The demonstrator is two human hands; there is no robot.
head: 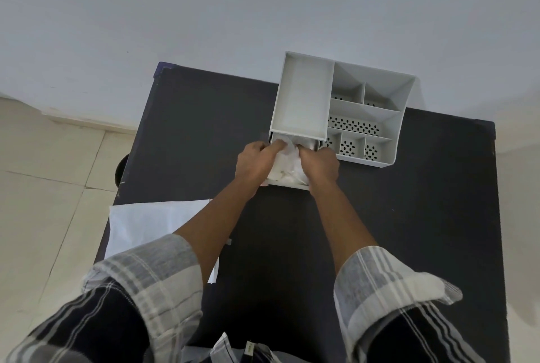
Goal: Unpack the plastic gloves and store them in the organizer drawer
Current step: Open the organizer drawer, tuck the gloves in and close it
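- Reaching forward over a dark desk (204,134), a person works both hands into the pulled-out drawer (287,184) of a white organizer (301,99) that stands at about 1 o'clock on the desk, close to the pale wall (204,11).
- Left hand (254,162), fingers curled, grips the left side of a crumpled bundle of clear plastic gloves (285,168); its fingertips disappear under the organizer's front edge.
- Right hand (320,165), fingers likewise curled, grips the bundle's right side, knuckles just beside the perforated front compartments.
- Gloves sit inside the drawer, between the two hands, bunched and pale; single gloves cannot be told apart.
- Drawer slides out toward 6 o'clock from under the organizer's large plain tray; only its near lip and a strip of the inside show, the hands and bundle covering most of it.
- Organizer's right half is split into small cells, several with dotted, perforated floors (353,125).
- Flat white plastic bag (146,228) lies at 8 o'clock on the desk, overhanging the left edge, well apart from the organizer and partly hidden by the left forearm.
- Checked sleeves (152,275), rolled above the forearms, fill the bottom of the view.
- Cream floor tiles (43,187) spread at 9 o'clock; a dark round object (121,171) peeks out from under the desk's left edge, too hidden to identify.
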